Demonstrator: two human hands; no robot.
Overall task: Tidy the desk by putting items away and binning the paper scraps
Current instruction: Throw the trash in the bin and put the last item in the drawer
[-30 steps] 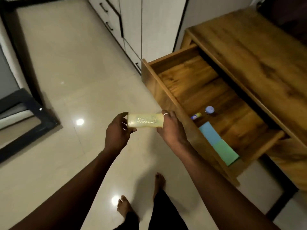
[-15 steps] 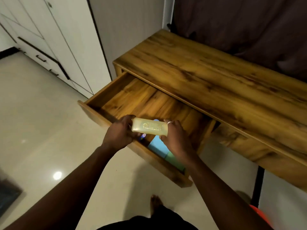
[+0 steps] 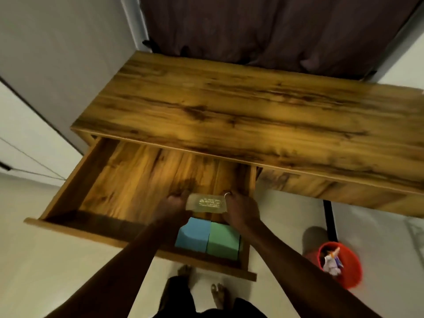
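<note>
Dim warm light, soft wide-angle blur

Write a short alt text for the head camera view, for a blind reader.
The left hand and right hand hold a pale yellow case by its ends over an open wooden drawer that holds a blue and green pad. A red bin with paper scraps stands on the floor at the right.

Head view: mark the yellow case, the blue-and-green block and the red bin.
yellow case [image 3: 206, 204], head view, middle of its printed top face.
blue-and-green block [image 3: 193, 235], head view, on its blue half.
red bin [image 3: 352, 269], head view, bare inner wall, right side.
</note>
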